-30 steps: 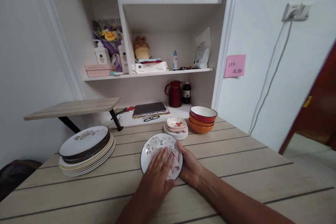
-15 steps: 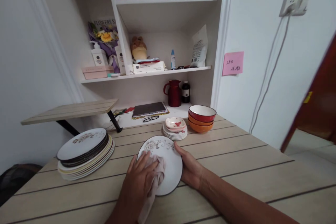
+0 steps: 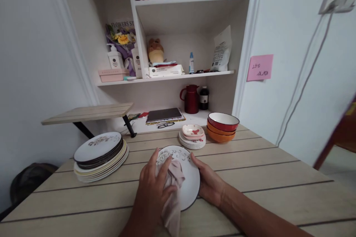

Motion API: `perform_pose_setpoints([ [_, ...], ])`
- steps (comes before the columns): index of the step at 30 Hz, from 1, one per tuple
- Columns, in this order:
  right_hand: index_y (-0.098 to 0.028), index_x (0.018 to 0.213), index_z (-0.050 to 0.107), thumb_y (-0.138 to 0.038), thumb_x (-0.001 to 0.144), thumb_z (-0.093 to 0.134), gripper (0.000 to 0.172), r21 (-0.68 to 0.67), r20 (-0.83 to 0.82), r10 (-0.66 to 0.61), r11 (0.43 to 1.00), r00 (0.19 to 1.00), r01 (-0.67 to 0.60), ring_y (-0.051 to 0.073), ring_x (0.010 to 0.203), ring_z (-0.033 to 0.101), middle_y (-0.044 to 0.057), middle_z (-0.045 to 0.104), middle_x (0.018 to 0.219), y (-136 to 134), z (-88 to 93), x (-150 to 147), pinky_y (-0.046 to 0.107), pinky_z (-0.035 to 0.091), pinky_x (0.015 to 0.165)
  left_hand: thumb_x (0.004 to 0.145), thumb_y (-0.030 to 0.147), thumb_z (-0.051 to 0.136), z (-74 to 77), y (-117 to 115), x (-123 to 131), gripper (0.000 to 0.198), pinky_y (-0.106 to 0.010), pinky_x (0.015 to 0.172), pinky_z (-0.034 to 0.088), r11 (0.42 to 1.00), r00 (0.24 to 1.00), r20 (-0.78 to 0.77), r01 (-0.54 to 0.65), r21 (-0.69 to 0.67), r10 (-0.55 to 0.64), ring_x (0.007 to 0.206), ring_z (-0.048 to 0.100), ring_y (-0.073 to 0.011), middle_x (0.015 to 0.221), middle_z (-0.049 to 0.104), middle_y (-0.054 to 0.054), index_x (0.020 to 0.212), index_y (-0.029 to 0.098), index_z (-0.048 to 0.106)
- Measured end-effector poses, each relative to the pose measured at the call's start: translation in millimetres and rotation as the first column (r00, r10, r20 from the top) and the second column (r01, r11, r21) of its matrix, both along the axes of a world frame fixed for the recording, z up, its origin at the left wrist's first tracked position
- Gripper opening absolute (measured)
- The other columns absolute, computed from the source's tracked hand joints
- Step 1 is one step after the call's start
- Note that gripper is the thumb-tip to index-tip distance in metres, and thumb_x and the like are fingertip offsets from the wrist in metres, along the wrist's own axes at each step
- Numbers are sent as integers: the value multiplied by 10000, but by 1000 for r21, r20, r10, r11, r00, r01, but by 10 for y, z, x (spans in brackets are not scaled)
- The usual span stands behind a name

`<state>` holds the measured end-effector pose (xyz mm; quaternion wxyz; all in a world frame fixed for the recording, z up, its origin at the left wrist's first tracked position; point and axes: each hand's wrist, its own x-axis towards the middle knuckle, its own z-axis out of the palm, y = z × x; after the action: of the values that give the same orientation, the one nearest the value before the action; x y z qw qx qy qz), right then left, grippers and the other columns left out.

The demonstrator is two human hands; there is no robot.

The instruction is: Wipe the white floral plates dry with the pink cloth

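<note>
A white plate [image 3: 191, 179] with a dark rim and a grey-brown flower pattern is tilted up above the table in front of me. My right hand [image 3: 210, 184] grips its right edge, thumb on the upper face and the other fingers hidden behind. Over the plate's left side, my left hand [image 3: 153, 185] has a pale pink cloth [image 3: 172, 207] between thumb and fingers, with the fingers partly spread. The cloth rests against the plate's face and its loose end hangs down past the lower rim.
At the left stands a stack of plates [image 3: 101, 161] beside a small raised wooden shelf [image 3: 91, 113]. Behind my hands are small dishes [image 3: 192, 139] and stacked red and orange bowls [image 3: 222, 127]. Further back are eyeglasses [image 3: 166, 125], a laptop [image 3: 164, 114] and a red jug [image 3: 191, 100].
The view has turned slightly left, so everything sits further right. My left fingers have lifted and spread a little, and more of the cloth shows on the plate.
</note>
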<state>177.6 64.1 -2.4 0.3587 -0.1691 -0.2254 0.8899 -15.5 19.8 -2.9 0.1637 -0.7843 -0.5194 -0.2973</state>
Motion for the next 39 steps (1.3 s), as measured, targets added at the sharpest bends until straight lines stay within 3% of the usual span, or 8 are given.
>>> perform_pose_setpoints([
  [4, -82, 1257, 549, -530, 880, 494, 588, 17, 6, -14, 1000, 1000, 14, 255, 1067, 638, 159, 694, 1129, 2, -13, -4, 413, 359, 1051, 861, 203, 547, 54, -95, 14, 423, -417, 854, 528, 997, 997, 56, -57, 59, 54, 1062, 608, -254, 1264, 559, -105, 1271, 305, 558],
  [7, -89, 1241, 560, -534, 880, 490, 577, 39, 15, -23, 999, 1000, 23, 259, 1049, 645, 159, 700, 1110, 20, -53, -3, 425, 362, 1045, 895, 212, 468, 22, -196, 43, 459, -309, 732, 560, 995, 988, 148, -21, -101, 36, 871, 671, -193, 1066, 664, -66, 1348, 284, 479],
  [11, -98, 1251, 555, -566, 874, 472, 606, 60, 31, 15, 998, 999, -16, 278, 1050, 642, 162, 697, 1112, 40, -96, 8, 461, 362, 1038, 818, 180, 534, -31, -310, 115, 598, -272, 723, 556, 940, 985, 171, 51, -338, 7, 905, 679, -194, 1088, 661, -39, 1384, 333, 419],
  [19, -78, 1252, 557, -568, 865, 494, 628, 42, 65, 6, 999, 998, -8, 278, 1090, 625, 165, 684, 1148, -11, -75, -2, 441, 373, 1042, 862, 272, 523, 10, -352, 170, 339, -382, 889, 518, 916, 950, 302, 48, -398, 81, 1099, 598, -243, 1176, 585, -100, 1196, 223, 548],
  [22, -89, 1243, 565, -550, 864, 512, 600, 41, 84, -17, 999, 996, 14, 269, 1073, 634, 158, 675, 1172, -54, -59, -37, 432, 384, 1036, 901, 307, 473, -22, -324, 162, 310, -398, 906, 512, 929, 930, 354, 44, -368, 97, 1127, 580, -249, 1209, 553, -125, 1179, 193, 552],
  [26, -86, 1228, 576, -506, 870, 532, 554, 45, 89, -29, 999, 996, 25, 257, 1042, 647, 160, 692, 1132, -120, -37, -107, 415, 393, 1026, 955, 289, 332, -139, -246, 133, 409, -402, 974, 480, 967, 914, 399, 31, -254, 76, 1237, 503, -246, 1323, 477, -155, 1330, 187, 460],
  [32, -89, 1190, 599, -484, 883, 526, 506, 49, 78, -14, 999, 997, 10, 243, 1034, 648, 147, 716, 1069, -183, -13, -169, 391, 393, 1020, 948, 298, 368, -236, -202, 122, 415, -498, 1030, 419, 987, 948, 316, 15, -162, 38, 1285, 434, -281, 1384, 442, -138, 1343, 223, 475],
  [39, -106, 1204, 597, -540, 868, 515, 555, 74, 35, -2, 997, 999, -1, 243, 1069, 626, 136, 700, 1114, -148, -23, -168, 383, 369, 1040, 947, 313, 403, -187, -240, 141, 559, -478, 1017, 418, 999, 950, 311, 13, -50, 3, 1318, 386, -266, 1443, 366, -119, 1477, 295, 226],
])
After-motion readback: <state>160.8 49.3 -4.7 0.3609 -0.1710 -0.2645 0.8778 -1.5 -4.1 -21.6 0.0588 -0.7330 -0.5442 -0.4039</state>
